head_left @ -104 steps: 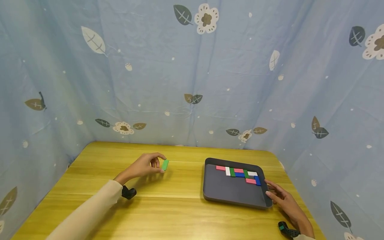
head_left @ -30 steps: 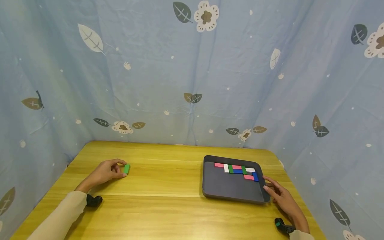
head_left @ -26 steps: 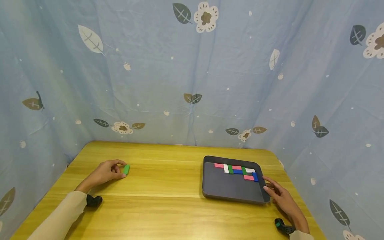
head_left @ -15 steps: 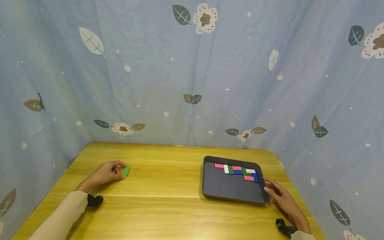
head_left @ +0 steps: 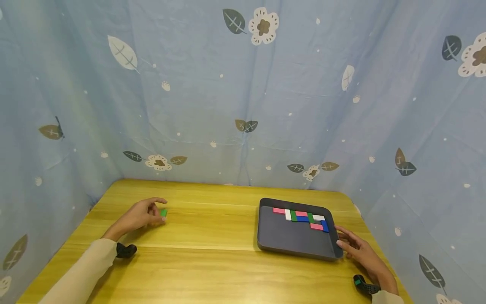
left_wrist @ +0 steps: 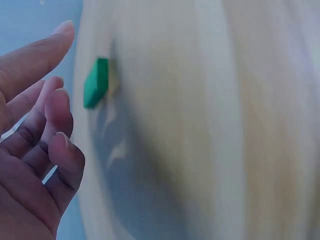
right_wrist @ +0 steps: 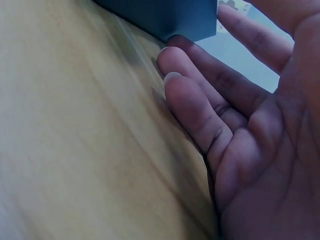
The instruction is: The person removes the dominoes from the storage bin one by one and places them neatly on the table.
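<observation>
A green block lies on the table's left part, partly behind the left thumb in the head view. My left hand is beside it, thumb and index finger spread apart; the left wrist view shows a gap between the left hand and the green block. My right hand touches the right wall of a dark grey tray, seen also at the top of the right wrist view. Flat pink, white, green and blue blocks, such as a pink one, lie joined inside the tray's far right part.
The yellow wooden table reaches back to a light blue curtain with leaves and flowers, which also hangs at both sides. Bare table top lies between the left hand and the tray. A black band is on the left wrist.
The left hand carried the green block leftward from nearer the tray and set it on the table. Its thumb and index finger have since parted from it. The right hand has stayed at the tray.
</observation>
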### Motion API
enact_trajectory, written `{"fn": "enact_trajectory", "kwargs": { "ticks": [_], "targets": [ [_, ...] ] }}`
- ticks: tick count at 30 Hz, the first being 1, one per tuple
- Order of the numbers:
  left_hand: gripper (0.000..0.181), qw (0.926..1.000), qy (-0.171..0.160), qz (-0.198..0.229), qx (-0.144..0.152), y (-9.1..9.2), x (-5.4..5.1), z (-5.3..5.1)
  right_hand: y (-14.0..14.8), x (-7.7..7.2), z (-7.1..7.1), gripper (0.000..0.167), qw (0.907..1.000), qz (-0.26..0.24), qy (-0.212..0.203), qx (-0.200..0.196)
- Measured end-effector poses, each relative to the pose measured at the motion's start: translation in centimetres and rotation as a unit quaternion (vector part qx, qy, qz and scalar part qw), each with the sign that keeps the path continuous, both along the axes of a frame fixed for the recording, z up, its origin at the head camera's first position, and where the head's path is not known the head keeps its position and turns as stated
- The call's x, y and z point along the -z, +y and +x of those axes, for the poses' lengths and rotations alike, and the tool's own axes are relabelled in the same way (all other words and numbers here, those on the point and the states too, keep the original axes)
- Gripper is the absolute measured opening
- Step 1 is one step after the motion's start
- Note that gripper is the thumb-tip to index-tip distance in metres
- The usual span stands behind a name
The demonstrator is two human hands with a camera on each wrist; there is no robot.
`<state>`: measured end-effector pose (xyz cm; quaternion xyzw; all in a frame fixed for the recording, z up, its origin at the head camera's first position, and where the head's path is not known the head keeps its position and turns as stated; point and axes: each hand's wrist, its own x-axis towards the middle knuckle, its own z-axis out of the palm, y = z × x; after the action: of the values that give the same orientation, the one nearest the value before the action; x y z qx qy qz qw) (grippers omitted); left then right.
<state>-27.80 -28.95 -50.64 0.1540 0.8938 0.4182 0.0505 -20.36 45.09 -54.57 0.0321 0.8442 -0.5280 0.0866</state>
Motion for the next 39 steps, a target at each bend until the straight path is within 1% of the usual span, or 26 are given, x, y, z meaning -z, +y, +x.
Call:
{"fn": "enact_trajectory", "kwargs": {
  "ticks": [2, 9, 13, 18, 26, 31, 39],
  "targets": [
    [0.064, 1.0000, 0.003, 0.005, 0.004, 0.7, -0.2, -0.3, 0.1, -0.1, 0.1, 0.069, 1.0000, -0.001, 0.003, 0.001],
    [0.058, 0.9987, 0.030, 0.012, 0.038, 3.6, -0.6, -1.7, 0.3, -0.5, 0.0, 0.067, 0.9991, -0.036, 0.019, -0.008],
    [0.055, 0.9977, 0.040, 0.013, 0.054, 5.9, -0.9, -2.3, 0.2, -0.6, -0.2, 0.066, 0.9990, -0.039, 0.021, -0.010],
    [0.052, 0.9957, 0.054, 0.012, 0.074, 8.8, -1.5, -2.8, -0.1, -0.4, -0.4, 0.067, 0.9991, -0.040, 0.015, -0.007],
    [0.049, 0.9887, 0.075, 0.022, 0.128, 13.5, -2.4, -3.4, -0.3, 0.4, -0.4, 0.067, 0.9987, -0.048, 0.018, -0.002],
    [0.047, 0.9856, 0.079, 0.017, 0.148, 16.6, -3.1, -3.7, -0.2, 0.6, -0.4, 0.066, 0.9986, -0.049, 0.020, -0.003],
    [0.046, 0.9776, 0.099, 0.005, 0.186, 21.4, -3.8, -4.5, -0.1, 0.8, -0.3, 0.066, 0.9987, -0.046, 0.022, 0.004]
  ]
}}
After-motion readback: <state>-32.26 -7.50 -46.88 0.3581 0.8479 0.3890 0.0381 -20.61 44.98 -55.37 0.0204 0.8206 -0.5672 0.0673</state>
